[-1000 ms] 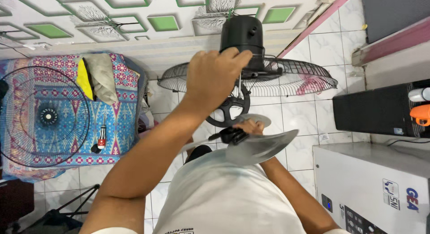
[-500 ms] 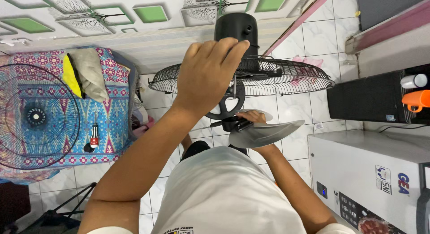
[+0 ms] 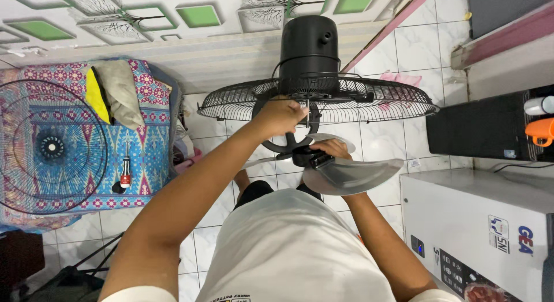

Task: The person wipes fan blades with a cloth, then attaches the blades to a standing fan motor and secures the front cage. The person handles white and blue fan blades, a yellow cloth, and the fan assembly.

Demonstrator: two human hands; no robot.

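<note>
Dropped since half a second ago: left hand [image 3: 281,116], off the black motor housing [image 3: 310,48] and down to the middle of the rear grille [image 3: 317,101], fingers curled at the thin shaft [image 3: 307,114]; whether clenched on it or only touching, cannot tell. Standing upright against the patterned wall, fan with wire grille flat-on from above, round black ring [image 3: 288,141] just below its centre. Lower right, white chest appliance [image 3: 479,221]; beyond it a black box [image 3: 482,129] bearing an orange cup [image 3: 541,131]. Left, patterned mattress [image 3: 86,140] carrying the detached front grille [image 3: 49,147], a grey and yellow cloth [image 3: 112,97] and a red-handled screwdriver [image 3: 125,174]. Gripped by right hand [image 3: 330,149] at its black hub [image 3: 309,158], silver fan blade [image 3: 346,178], held just under the shaft, over the person's white shirt.
</note>
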